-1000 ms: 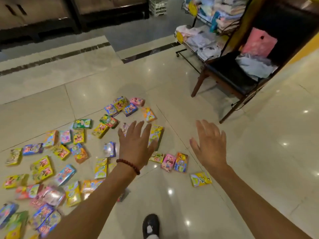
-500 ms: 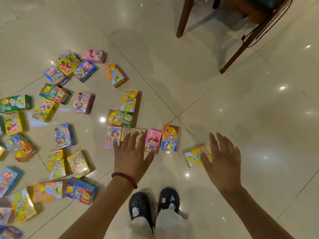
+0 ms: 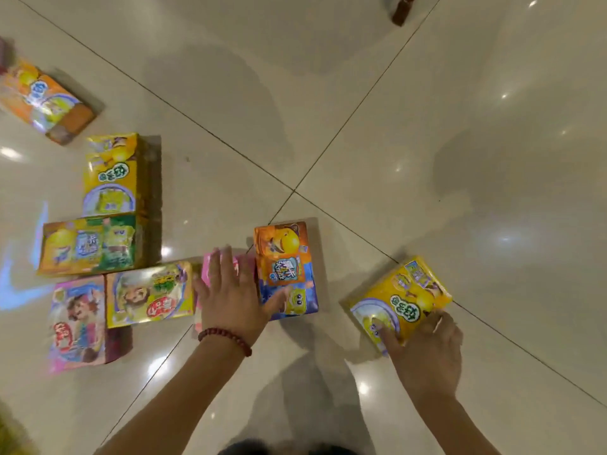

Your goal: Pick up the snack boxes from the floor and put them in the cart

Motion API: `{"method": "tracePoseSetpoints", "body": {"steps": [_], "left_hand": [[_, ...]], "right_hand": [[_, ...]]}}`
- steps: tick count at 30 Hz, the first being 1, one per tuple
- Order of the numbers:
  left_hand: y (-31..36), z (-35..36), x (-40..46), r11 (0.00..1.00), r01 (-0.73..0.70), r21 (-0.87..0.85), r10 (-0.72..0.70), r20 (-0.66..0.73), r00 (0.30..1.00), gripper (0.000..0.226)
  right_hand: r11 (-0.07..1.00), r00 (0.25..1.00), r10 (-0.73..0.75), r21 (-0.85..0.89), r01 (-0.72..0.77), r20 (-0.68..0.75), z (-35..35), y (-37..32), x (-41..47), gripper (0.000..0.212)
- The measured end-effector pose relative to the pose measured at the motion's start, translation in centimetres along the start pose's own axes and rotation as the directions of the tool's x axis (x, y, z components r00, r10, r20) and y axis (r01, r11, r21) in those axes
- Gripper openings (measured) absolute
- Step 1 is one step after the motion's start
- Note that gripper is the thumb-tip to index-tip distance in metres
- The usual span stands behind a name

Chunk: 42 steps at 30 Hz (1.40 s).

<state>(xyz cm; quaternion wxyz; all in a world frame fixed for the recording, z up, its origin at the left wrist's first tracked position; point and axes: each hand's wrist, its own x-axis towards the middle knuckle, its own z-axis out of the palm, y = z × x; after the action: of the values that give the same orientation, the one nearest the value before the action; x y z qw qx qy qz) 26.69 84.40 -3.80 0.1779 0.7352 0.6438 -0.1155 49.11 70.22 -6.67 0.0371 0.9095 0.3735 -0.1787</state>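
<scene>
The yellow snack box (image 3: 402,298) is gripped at its near edge by the right hand (image 3: 427,351), presumably for lifting; the pink snack box (image 3: 244,262) is covered by the left hand (image 3: 230,297), fingers straight and spread; both boxes lie on the floor (image 3: 427,126); no cart is seen.

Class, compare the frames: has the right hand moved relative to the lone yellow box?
Yes. The right hand has closed in on the yellow box and now touches it.
</scene>
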Motion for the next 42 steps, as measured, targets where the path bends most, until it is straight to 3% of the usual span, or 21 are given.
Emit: {"method": "tracePoseSetpoints", "body": {"steps": [3, 6, 11, 14, 21, 26, 29, 31, 33, 38, 42], "left_hand": [[-0.5, 3.7, 2.7, 0.997, 0.038, -0.068, -0.039, -0.011, 0.999, 0.125], [-1.2, 5.5, 4.0, 0.993, -0.032, -0.112, 0.021, -0.099, 0.995, 0.130], [-1.1, 6.0, 4.4, 0.977, -0.115, -0.178, 0.096, -0.112, 0.989, 0.128], [-0.2, 5.9, 4.4, 0.964, -0.165, -0.210, 0.139, -0.137, 0.981, 0.114], [2.8, 6.9, 2.9, 0.913, -0.267, -0.308, 0.219, -0.183, 0.958, 0.096], [2.8, 6.1, 2.1, 0.764, -0.283, -0.580, 0.218, -0.181, 0.959, 0.088], [2.2, 6.4, 1.8, 0.659, -0.268, -0.703, 0.247, -0.135, 0.960, 0.086], [1.6, 6.5, 1.6, 0.562, -0.153, -0.813, 0.246, -0.013, 0.969, 0.092], [1.2, 6.4, 1.3, 0.470, -0.052, -0.881, 0.254, 0.079, 0.964, 0.098], [1.2, 3.5, 0.4, 0.356, -0.060, -0.932, 0.188, 0.009, 0.982, 0.098], [0.9, -2.8, -2.2, 0.337, -0.057, -0.940, 0.141, -0.010, 0.990, 0.091]], "right_hand": [[0.957, 0.962, 0.207, 0.243, -0.160, -0.178, 2.9, -0.8, 2.1, 0.116], [0.824, 0.920, 0.364, 0.510, -0.246, -0.145, 3.5, -2.0, 3.7, 0.127], [0.854, 0.949, 0.194, 0.519, -0.039, -0.247, 4.7, -3.0, 4.5, 0.112], [0.821, 0.980, 0.109, 0.570, 0.007, -0.169, 3.5, -3.9, 4.6, 0.090], [0.672, 0.999, -0.035, 0.740, 0.029, -0.008, 3.1, -5.1, 4.5, 0.081], [0.397, 0.993, -0.045, 0.914, -0.081, 0.108, 2.5, -4.1, 2.6, 0.061], [0.329, 0.993, -0.015, 0.938, -0.106, 0.117, 2.5, -4.1, 1.6, 0.072], [0.290, 0.992, -0.012, 0.949, -0.120, 0.129, 2.4, -4.2, 1.4, 0.078], [0.264, 0.991, -0.023, 0.957, -0.121, 0.132, 2.0, -4.3, 1.5, 0.071], [0.233, 0.994, -0.067, 0.970, -0.072, 0.090, -2.2, -5.3, 1.3, 0.070], [0.241, 0.998, -0.067, 0.971, 0.006, 0.011, -8.8, -6.3, -0.1, 0.073]]}}
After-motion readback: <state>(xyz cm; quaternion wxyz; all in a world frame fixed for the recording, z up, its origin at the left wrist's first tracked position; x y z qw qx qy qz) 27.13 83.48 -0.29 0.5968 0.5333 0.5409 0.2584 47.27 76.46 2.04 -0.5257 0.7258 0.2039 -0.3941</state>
